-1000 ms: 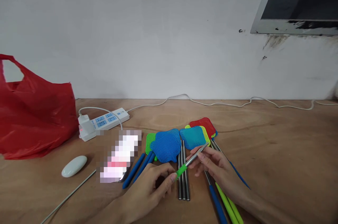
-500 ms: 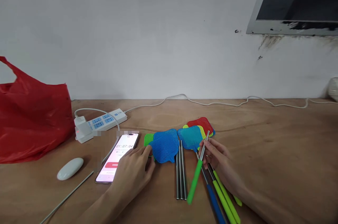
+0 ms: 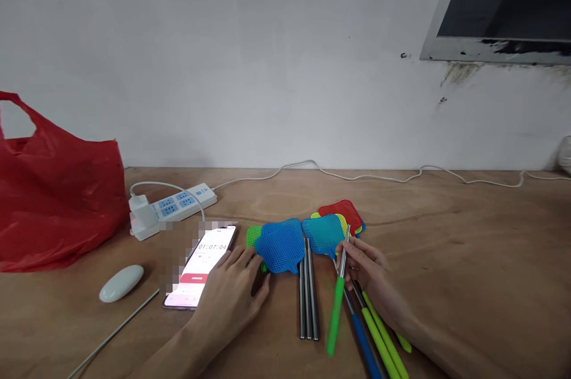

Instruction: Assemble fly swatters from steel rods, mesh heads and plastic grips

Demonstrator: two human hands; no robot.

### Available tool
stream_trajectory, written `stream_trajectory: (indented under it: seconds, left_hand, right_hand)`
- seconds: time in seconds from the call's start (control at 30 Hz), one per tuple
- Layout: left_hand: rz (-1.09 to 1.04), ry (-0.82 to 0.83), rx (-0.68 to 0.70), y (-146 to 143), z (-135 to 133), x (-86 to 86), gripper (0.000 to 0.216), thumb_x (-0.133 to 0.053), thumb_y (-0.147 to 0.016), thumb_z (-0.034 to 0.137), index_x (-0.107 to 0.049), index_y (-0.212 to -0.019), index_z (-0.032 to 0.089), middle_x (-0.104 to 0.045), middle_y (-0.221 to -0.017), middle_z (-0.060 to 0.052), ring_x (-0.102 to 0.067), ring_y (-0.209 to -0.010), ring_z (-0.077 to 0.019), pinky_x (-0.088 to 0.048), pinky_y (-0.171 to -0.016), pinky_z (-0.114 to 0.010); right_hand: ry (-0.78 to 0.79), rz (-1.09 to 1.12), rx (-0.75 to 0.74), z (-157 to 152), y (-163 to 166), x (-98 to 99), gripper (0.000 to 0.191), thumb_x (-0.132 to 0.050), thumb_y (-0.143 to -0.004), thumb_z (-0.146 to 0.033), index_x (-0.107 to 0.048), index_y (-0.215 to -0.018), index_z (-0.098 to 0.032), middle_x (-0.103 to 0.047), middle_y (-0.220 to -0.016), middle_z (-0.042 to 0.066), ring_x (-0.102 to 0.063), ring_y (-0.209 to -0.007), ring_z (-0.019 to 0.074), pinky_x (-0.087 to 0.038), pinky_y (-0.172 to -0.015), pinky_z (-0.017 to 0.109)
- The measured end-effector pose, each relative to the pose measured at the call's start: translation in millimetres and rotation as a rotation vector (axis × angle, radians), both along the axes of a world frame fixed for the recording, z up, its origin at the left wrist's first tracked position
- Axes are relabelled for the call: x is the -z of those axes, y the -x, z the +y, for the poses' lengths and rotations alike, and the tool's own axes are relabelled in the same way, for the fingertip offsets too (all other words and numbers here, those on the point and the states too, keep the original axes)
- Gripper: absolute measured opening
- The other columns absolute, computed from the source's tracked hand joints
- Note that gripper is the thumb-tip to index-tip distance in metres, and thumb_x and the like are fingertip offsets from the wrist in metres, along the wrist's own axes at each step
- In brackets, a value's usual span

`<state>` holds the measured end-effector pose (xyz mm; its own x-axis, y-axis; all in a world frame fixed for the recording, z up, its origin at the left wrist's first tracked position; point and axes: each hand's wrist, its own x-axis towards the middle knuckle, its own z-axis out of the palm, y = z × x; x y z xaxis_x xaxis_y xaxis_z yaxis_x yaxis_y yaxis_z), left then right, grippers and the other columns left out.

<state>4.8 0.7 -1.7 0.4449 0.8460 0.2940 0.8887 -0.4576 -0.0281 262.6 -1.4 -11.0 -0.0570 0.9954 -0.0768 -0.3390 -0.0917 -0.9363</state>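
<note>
My right hand (image 3: 368, 266) pinches the metal rod of a green fly swatter handle (image 3: 336, 313). The grip slants down toward me, and no head is on the rod's upper tip. Beneath that hand lie swatters with a blue handle (image 3: 366, 346) and yellow-green handles (image 3: 383, 340). A teal swatter head (image 3: 323, 234) is just left of it, overlapping a red head (image 3: 345, 212). My left hand (image 3: 234, 287) rests with fingers and thumb apart at the edge of the blue swatter heads (image 3: 282, 247), partly over the phone. Several bare metal rods (image 3: 308, 301) lie between my hands.
On the left are a phone (image 3: 203, 266) with a timer screen, a white mouse (image 3: 121, 283), a power strip (image 3: 178, 206) and a red plastic bag (image 3: 62, 200). A white cable (image 3: 357, 177) runs along the wall at the table's back.
The green handle has swung to a steeper angle, its lower end shifting right and toward me. My left hand has moved slightly right. The whole view shifts a little.
</note>
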Motion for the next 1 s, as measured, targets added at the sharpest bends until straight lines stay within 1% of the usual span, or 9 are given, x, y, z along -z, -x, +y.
stream_trajectory:
  seconds: [0.27, 0.43, 0.57, 0.67, 0.77, 0.93, 1.0]
  left_hand:
    - [0.006, 0.066, -0.014, -2.7, -3.2, 0.0, 0.018, -0.052, -0.094, 0.024, -0.069, -0.098, 0.019, -0.071, -0.094, -0.009, -0.067, -0.093, -0.0304, -0.054, -0.081, -0.046]
    - [-0.003, 0.041, -0.017, -3.9, -4.4, 1.8, 0.017, -0.056, -0.091, 0.025, -0.069, -0.099, 0.017, -0.069, -0.101, -0.012, -0.066, -0.098, -0.0323, -0.055, -0.083, -0.046]
    - [-0.038, 0.08, -0.008, -3.6, -4.4, 3.4, 0.016, -0.054, -0.093, 0.025, -0.067, -0.1, 0.018, -0.069, -0.105, -0.011, -0.065, -0.099, -0.0306, -0.054, -0.083, -0.044]
    - [-0.038, 0.104, -0.017, -3.8, -6.2, 1.6, 0.017, -0.051, -0.095, 0.025, -0.067, -0.097, 0.019, -0.07, -0.101, -0.009, -0.066, -0.094, -0.0296, -0.054, -0.081, -0.044]
    - [-0.008, 0.091, -0.018, -4.4, -8.8, -0.3, 0.021, -0.047, -0.095, 0.024, -0.067, -0.092, 0.019, -0.07, -0.093, -0.008, -0.067, -0.087, -0.0291, -0.054, -0.077, -0.045]
    - [0.002, 0.032, 0.003, -4.7, -8.9, 2.4, 0.023, -0.048, -0.094, 0.025, -0.069, -0.102, 0.019, -0.069, -0.1, -0.01, -0.066, -0.092, -0.0311, -0.054, -0.079, -0.047]
    - [0.008, 0.021, 0.004, -4.6, -7.6, 4.2, 0.022, -0.049, -0.094, 0.025, -0.069, -0.102, 0.019, -0.069, -0.103, -0.011, -0.066, -0.094, -0.0322, -0.054, -0.08, -0.048]
  right_hand:
    - [0.011, -0.021, -0.019, 0.7, -0.3, 0.9, 0.036, -0.076, -0.076, -0.054, -0.069, -0.079, -0.018, -0.061, -0.065, 0.001, -0.051, -0.049, 0.0103, -0.041, -0.045, 0.021]
    - [0.001, -0.028, -0.007, 1.8, -1.1, 3.4, 0.036, -0.076, -0.077, -0.053, -0.069, -0.079, -0.018, -0.059, -0.063, 0.0, -0.051, -0.049, 0.0099, -0.04, -0.044, 0.02]
    - [0.008, -0.031, -0.001, 2.2, -0.7, 3.1, 0.037, -0.076, -0.076, -0.054, -0.069, -0.078, -0.018, -0.059, -0.062, 0.0, -0.051, -0.049, 0.0103, -0.04, -0.044, 0.02]
    - [0.008, -0.028, 0.011, 2.0, -0.1, 2.7, 0.036, -0.077, -0.075, -0.054, -0.069, -0.079, -0.018, -0.059, -0.062, 0.0, -0.051, -0.049, 0.0105, -0.04, -0.043, 0.02]
    - [0.011, -0.039, 0.012, 1.1, 0.2, 1.9, 0.035, -0.076, -0.076, -0.053, -0.069, -0.078, -0.018, -0.06, -0.062, 0.0, -0.051, -0.05, 0.0105, -0.04, -0.044, 0.02]
    - [0.01, -0.039, 0.025, 0.1, 0.4, -1.5, 0.036, -0.076, -0.076, -0.054, -0.069, -0.077, -0.019, -0.06, -0.063, 0.001, -0.05, -0.051, 0.0116, -0.039, -0.044, 0.022]
    - [0.016, -0.042, 0.028, 0.3, 0.4, -2.8, 0.036, -0.077, -0.075, -0.055, -0.069, -0.077, -0.019, -0.061, -0.064, 0.001, -0.05, -0.051, 0.0122, -0.039, -0.044, 0.022]
